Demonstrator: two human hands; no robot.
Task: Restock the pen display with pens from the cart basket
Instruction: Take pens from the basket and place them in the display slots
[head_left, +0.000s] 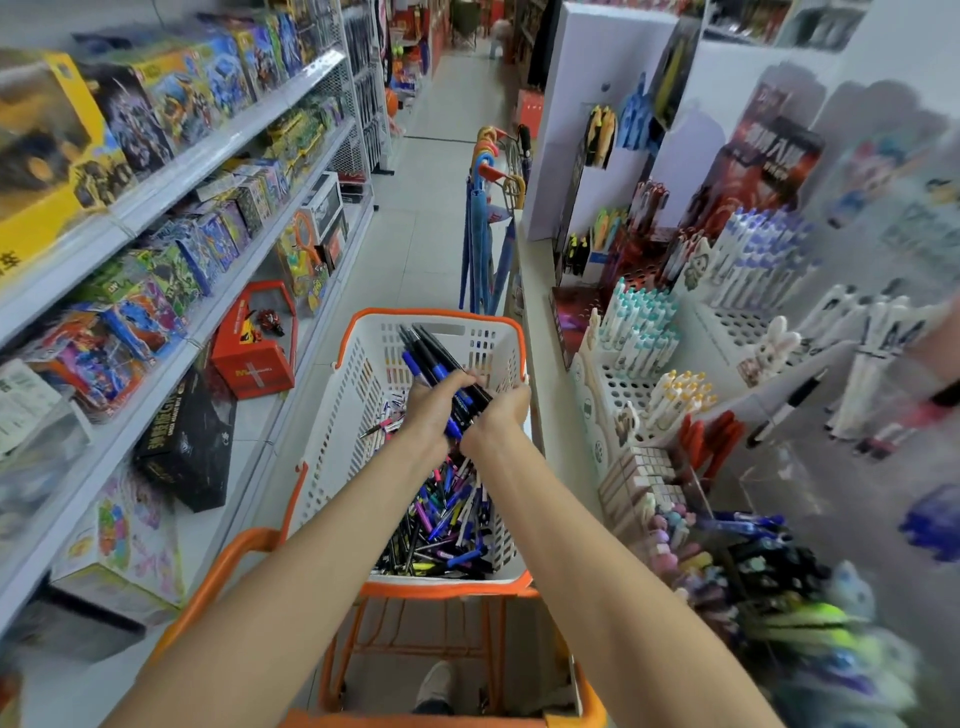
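**Blue-and-black bundle held over basket, not yet at display**

Noted toy shelving (156, 171) down left of frame; no part in the job. Logged orange cart (228, 561) at lower centre, carrying white basket (337, 415) with orange rim, its floor heaped with loose mixed pens (447, 519).

Found left hand (426, 410) just left of centre, fingers curled round a bundle of pens (431, 358). Found right hand (496, 421) touching it on the other side, fingers wrapped round the same bundle from the right.

Placed bundle above the basket's far half, clear of the heap. Long end fanning toward upper left beyond the knuckles; short blue tips poking out below, between the wrists. Nib ends versus cap ends: impossible to tell.

Spotted pen display (623, 387) at right of frame, well apart from both hands. Perforated white trays, some holes filled, many bare.

Judged step in hand: squaring up the bundle before carrying it over.
- Tap ends level.
- Keep both grips snug, to stop slippage from the fanned end.
- Sort blue from black while over the basket.
- Then shift to a one-hand hold and feed singly into bare holes.
- Watch for strays dropping back into the heap.
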